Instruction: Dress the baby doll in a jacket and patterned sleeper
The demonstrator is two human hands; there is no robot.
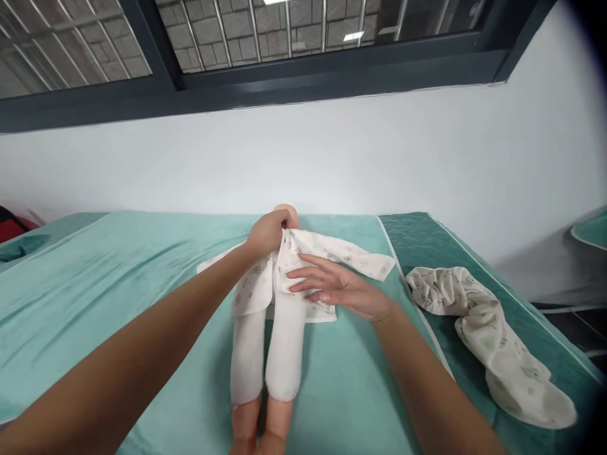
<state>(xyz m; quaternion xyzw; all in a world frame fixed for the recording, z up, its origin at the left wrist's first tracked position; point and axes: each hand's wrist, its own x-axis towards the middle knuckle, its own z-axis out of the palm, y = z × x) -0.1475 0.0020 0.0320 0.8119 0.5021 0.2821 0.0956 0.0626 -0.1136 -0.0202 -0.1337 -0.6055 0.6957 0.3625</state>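
A doll (284,373) lies on its back on a green bed, head toward the wall and feet toward me. Its legs are white down to the shins. Over its torso lies a white printed baby shirt (351,249), one sleeve stretched out to the right. My left hand (269,234) is closed on the shirt's edge near the doll's neck, partly covering the head. Lower down, my right hand (339,285) has its fingers spread over the front of the shirt, touching or just above the cloth; I cannot tell which.
Bunched printed baby clothing (493,341) lies on the darker green cover at the right. A white wall (303,158) rises behind the bed (156,265), below a dark-framed window (332,72) with bars. Something red and black (12,226) sits at the far left edge.
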